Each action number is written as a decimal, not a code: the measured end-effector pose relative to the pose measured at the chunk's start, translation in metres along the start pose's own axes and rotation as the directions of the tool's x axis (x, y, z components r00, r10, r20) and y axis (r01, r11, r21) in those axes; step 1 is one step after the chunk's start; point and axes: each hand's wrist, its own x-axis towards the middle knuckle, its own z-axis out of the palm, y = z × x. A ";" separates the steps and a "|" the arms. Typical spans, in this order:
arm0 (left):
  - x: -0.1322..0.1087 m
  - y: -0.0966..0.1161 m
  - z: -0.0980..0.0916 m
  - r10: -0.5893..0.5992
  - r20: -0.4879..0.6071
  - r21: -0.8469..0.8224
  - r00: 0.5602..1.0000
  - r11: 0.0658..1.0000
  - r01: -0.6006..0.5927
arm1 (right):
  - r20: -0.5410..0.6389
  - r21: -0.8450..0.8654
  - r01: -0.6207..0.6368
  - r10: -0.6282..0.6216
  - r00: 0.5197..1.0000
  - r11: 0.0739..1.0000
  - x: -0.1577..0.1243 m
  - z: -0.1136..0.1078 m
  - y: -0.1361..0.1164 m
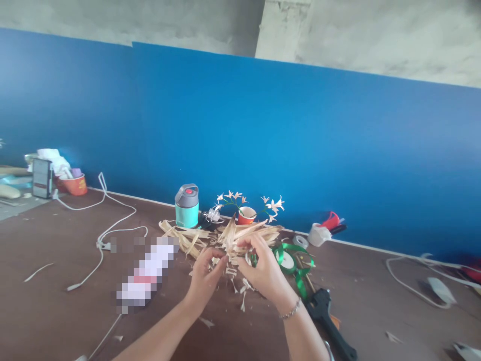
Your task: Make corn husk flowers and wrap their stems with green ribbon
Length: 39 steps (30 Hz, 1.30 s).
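Observation:
My left hand (206, 275) is closed in a pinch, thumb against forefinger, on the lower end of a pale dried husk strip (230, 241). My right hand (262, 268) curves around the other side of that strip, thumb and forefinger apart with a gap between them. Behind both hands lies a heap of dried corn husks (191, 243), partly hidden by my fingers. Small white husk flowers (244, 290) and scraps are scattered on the brown table (225, 331) below my hands. A spool of green ribbon (287, 260) sits beside my right hand.
A black glue gun (328, 321) lies by my right forearm. Behind the husks stand a turquoise flask (187, 213) and a paper cup (247, 215) with finished-looking flower stems (274, 204). White cables (120, 220) run across the left. A blue partition (240, 135) closes the back.

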 end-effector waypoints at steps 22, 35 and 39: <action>-0.001 0.000 0.000 0.050 0.009 0.053 0.999 0.997 -0.051 | 0.007 -0.357 0.176 -0.186 0.983 0.918 -0.002 0.011 -0.002; 0.000 -0.001 -0.001 0.066 -0.012 0.037 0.998 0.997 -0.066 | 0.005 -0.175 0.151 -0.153 0.988 0.973 0.000 0.005 -0.004; 0.001 0.000 0.000 0.085 0.004 0.016 0.996 0.996 -0.085 | -0.024 -0.098 0.107 -0.110 0.994 0.989 0.001 -0.001 0.001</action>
